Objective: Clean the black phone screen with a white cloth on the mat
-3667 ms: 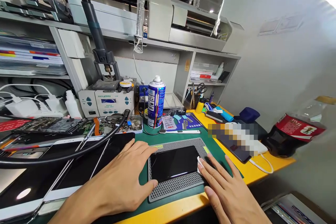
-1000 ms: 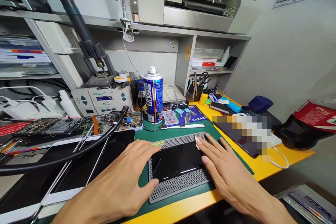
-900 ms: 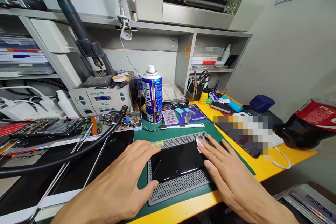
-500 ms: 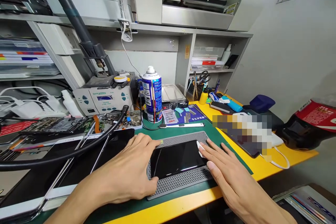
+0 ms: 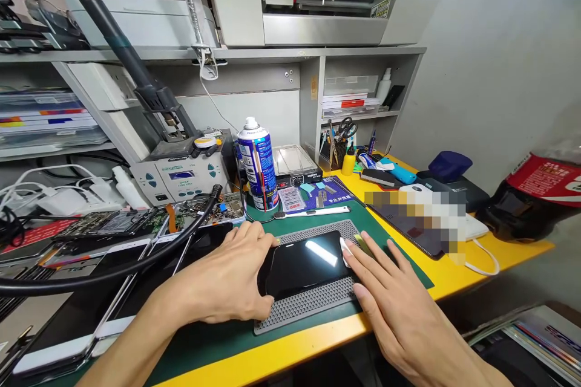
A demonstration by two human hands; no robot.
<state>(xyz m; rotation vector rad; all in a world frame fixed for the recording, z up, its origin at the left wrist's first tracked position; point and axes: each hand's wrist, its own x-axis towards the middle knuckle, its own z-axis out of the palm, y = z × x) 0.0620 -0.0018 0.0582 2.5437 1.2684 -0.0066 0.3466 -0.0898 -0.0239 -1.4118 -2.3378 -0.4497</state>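
Note:
A black phone screen, glossy with a bright reflection, lies on a grey honeycomb-textured pad over a green mat. My left hand clasps the phone's left end, its thumb at the near edge and its fingers at the far edge. At the right end, my right hand has its fingers stretched out. Its fingertips press a small white cloth against the glass; most of that cloth is hidden beneath them.
Beyond the pad lie a white-handled brush and a blue spray can. A black hose crosses the devices at left. On the yellow tabletop at right are another phone and a cola bottle.
The whole view has shifted slightly. A bright reflection now shows on the phone screen. Both hands keep nearly the same places on the phone.

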